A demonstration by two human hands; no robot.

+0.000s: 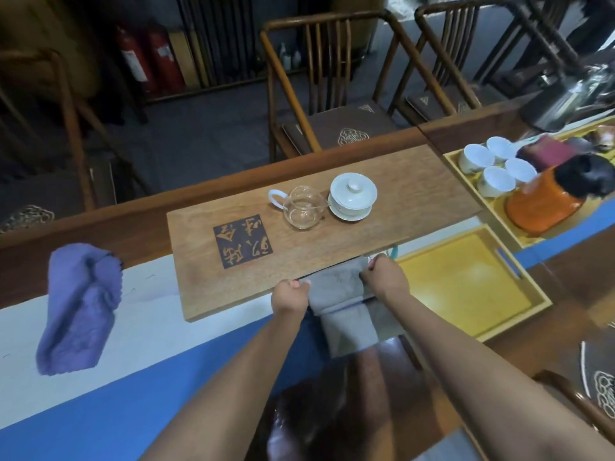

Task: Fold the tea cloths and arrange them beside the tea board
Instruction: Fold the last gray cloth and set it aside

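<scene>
A grey tea cloth (342, 307) hangs over the near edge of the wooden tea board (416, 181), its lower part draping down off the table. My left hand (289, 296) grips its left side and my right hand (386, 277) grips its right side, both fists closed on the fabric. A purple tea cloth (80, 307) lies crumpled on the white and blue table runner (159, 334), well to the left of the board. The board carries a dark square with carved characters (243, 241).
On the board stand a glass pitcher (301, 207) and a white lidded gaiwan (352, 197). A yellow tray (466, 281) lies to the right, and behind it another tray with several white cups (492, 168) and an orange kettle (549, 201). Wooden chairs (332, 78) stand beyond the table.
</scene>
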